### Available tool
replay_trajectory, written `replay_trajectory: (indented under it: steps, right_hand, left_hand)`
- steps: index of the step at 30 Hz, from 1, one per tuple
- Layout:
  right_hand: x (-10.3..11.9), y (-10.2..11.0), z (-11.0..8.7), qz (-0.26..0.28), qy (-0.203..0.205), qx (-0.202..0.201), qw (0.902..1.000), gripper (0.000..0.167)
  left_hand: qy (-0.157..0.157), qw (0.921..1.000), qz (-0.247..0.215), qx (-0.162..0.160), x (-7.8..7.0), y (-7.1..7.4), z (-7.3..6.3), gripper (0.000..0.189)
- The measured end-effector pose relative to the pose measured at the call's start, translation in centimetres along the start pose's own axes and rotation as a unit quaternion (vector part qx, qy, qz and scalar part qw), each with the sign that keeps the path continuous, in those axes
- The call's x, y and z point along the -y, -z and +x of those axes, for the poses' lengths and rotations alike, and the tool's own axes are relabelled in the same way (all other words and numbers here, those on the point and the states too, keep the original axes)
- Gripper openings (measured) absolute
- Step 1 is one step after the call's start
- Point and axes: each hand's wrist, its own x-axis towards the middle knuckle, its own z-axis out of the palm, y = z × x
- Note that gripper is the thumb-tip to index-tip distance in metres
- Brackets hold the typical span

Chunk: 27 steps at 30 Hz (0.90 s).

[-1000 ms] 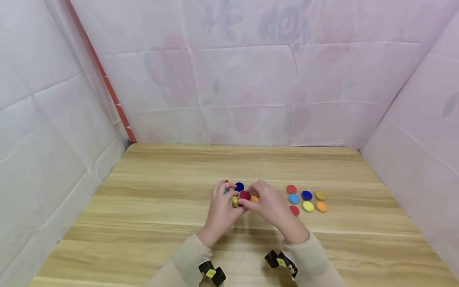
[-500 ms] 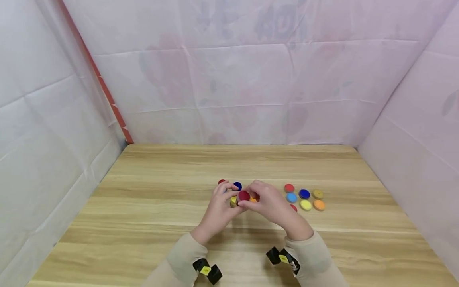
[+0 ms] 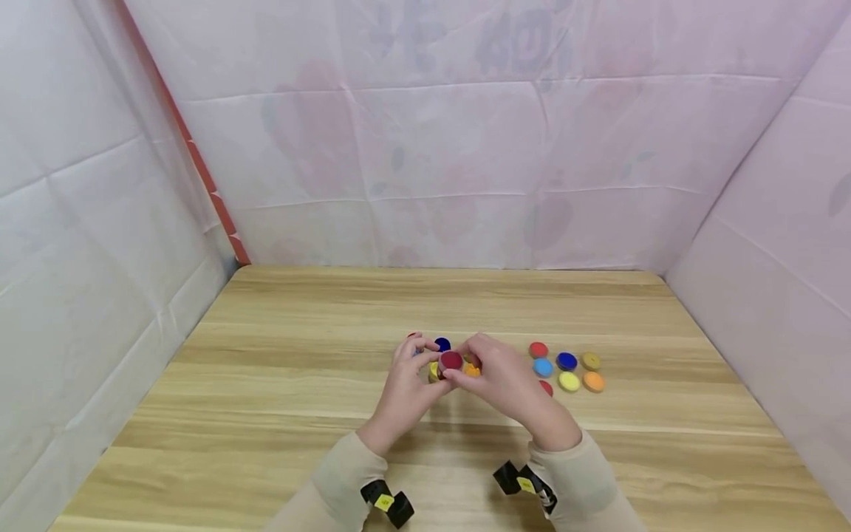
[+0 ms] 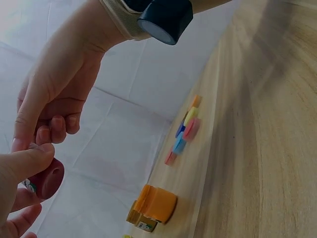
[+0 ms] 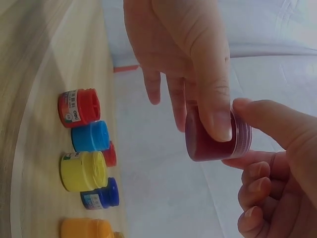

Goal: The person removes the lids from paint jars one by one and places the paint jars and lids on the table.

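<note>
A small dark red paint jar is held up between both hands above the wooden table. My left hand grips the body of the jar, with the thumb lying across its side in the right wrist view. My right hand pinches the clear ribbed lid between thumb and index finger, its other fingers curled. Behind the hands stand several lidless paint jars, among them a red jar, a light blue jar, a yellow jar, a dark blue jar and an orange jar.
Right of the hands lie several round lids, including a dark blue lid, a yellow lid, an orange lid and a light blue lid. A red lid is partly covered by the right wrist. White cloth walls border the table.
Both hands keep their hold on the dark red jar and its lid, with only slight movement. The head view has shifted a little.
</note>
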Motion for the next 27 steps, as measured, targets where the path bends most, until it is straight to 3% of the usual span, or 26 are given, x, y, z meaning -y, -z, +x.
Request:
replay_trajectory:
  steps: [4, 9, 13, 20, 27]
  right_hand:
    - [0.2, -0.02, -0.04, -0.002, 0.0, 0.009, 1.0, 0.031]
    - [0.27, 0.15, -0.03, 0.0, -0.023, -0.011, 0.9997, 0.038]
    - [0.22, 0.18, -0.01, 0.001, -0.023, -0.025, 0.9994, 0.029]
    - [0.18, 0.31, 0.01, 0.023, -0.009, -0.002, 0.9997, 0.023]
    - [0.14, 0.47, -0.12, 0.015, -0.03, -0.015, 0.9993, 0.032]
  left_hand:
    - [0.0, 1.0, -0.002, -0.001, 0.05, 0.09, -0.03, 0.029]
    - [-0.006, 0.9998, 0.017, -0.003, 0.04, 0.12, -0.1, 0.034]
    - [-0.007, 0.9999, 0.014, -0.006, 0.12, 0.01, -0.08, 0.033]
    - [-0.007, 0.9999, 0.003, -0.014, 0.2, -0.03, -0.03, 0.03]
    - [-0.007, 0.9998, 0.005, -0.017, 0.1, -0.15, -0.02, 0.031]
